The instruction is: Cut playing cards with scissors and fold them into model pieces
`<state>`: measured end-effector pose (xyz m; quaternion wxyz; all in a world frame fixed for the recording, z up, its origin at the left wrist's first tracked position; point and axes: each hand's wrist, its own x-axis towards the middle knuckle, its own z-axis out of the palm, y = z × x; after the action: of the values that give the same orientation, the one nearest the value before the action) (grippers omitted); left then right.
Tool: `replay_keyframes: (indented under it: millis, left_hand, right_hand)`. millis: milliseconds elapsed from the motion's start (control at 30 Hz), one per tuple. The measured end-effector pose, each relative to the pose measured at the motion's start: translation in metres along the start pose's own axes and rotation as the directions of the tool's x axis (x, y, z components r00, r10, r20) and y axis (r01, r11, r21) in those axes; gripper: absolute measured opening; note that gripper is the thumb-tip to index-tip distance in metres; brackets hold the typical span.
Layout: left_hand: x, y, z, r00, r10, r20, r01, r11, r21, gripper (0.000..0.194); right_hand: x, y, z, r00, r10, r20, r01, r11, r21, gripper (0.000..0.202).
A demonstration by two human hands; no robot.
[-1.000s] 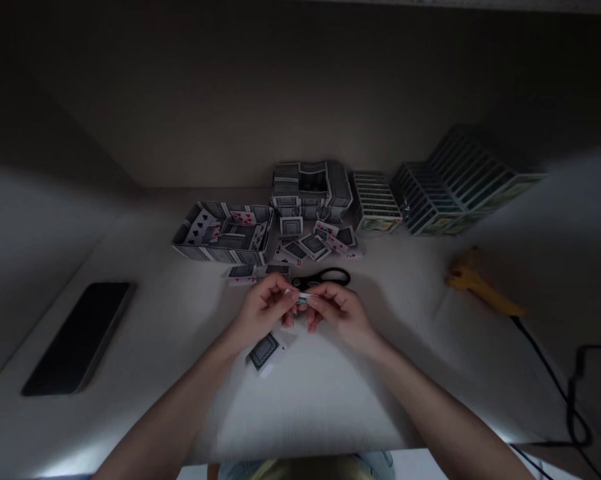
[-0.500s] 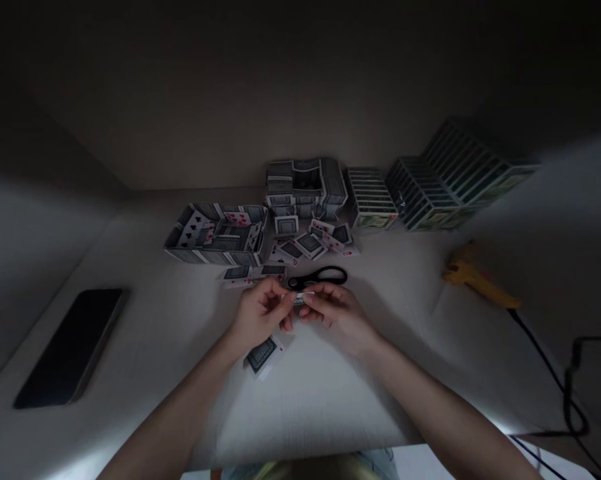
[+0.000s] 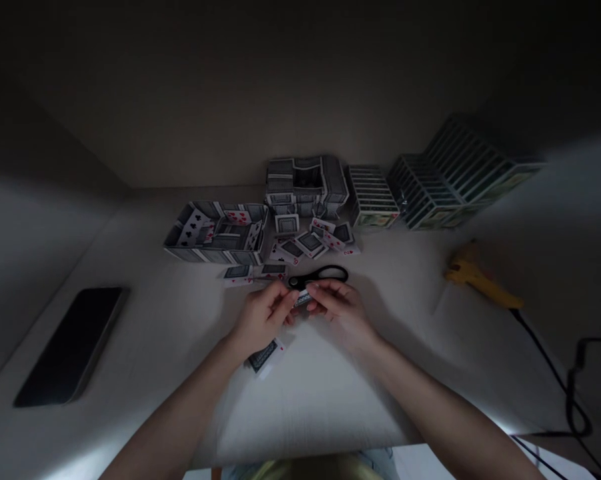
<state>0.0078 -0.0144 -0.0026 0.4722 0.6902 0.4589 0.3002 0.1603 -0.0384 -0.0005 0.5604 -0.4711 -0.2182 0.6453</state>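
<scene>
Between my left hand (image 3: 264,313) and my right hand (image 3: 339,308) is a small folded playing card (image 3: 303,298), pinched at both ends by thumbs and fingers. Most of it hides behind the fingertips; a patterned strip shows. Just beyond my hands lie black-handled scissors (image 3: 325,273), their blades partly covered by my left hand. One patterned-back card (image 3: 264,357) lies on the table below my left wrist. Several loose cards (image 3: 311,245) are scattered past the scissors, some face up, some face down.
An open box made of cards (image 3: 215,257) stands at the back left, with a larger card structure (image 3: 305,193) beside it. Striped stacked blocks (image 3: 373,197) are at the back right. A yellow glue gun (image 3: 485,280) with a black cord lies right; a phone (image 3: 70,347) lies left.
The folded card has tilted, its right end now higher, and more of its patterned face shows. Both hands have shifted only slightly and keep their pinch.
</scene>
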Motion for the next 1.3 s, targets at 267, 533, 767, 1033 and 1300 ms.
replay_keyframes:
  millis: [267, 533, 767, 1033, 1300]
  left_hand:
    - [-0.002, 0.001, -0.006, 0.917, 0.365, 0.162, -0.385, 0.7, 0.602, 0.023]
    - [-0.005, 0.006, -0.006, 0.903, 0.36, 0.234, -0.409, 0.551, 0.727, 0.026]
    - [-0.003, 0.007, 0.0, 0.943, 0.246, 0.226, -0.326, 0.824, 0.464, 0.028]
    - [-0.001, 0.007, 0.001, 0.941, 0.265, 0.211, -0.328, 0.869, 0.372, 0.026]
    - [0.001, 0.008, 0.005, 0.985, 0.147, 0.091, -0.159, 0.978, 0.136, 0.032]
  right_hand:
    - [0.002, -0.002, -0.001, 1.0, -0.029, -0.012, 0.028, 0.996, -0.084, 0.025]
    - [0.002, -0.004, -0.001, 0.997, -0.083, 0.002, 0.082, 0.982, -0.172, 0.026]
    - [0.002, -0.009, -0.002, 0.985, -0.165, 0.048, 0.172, 0.949, -0.263, 0.023]
    - [-0.001, -0.003, -0.002, 0.976, -0.186, 0.116, 0.218, 0.893, -0.395, 0.019]
    - [0.005, -0.009, -0.004, 0.991, -0.022, 0.129, 0.044, 0.984, -0.174, 0.022]
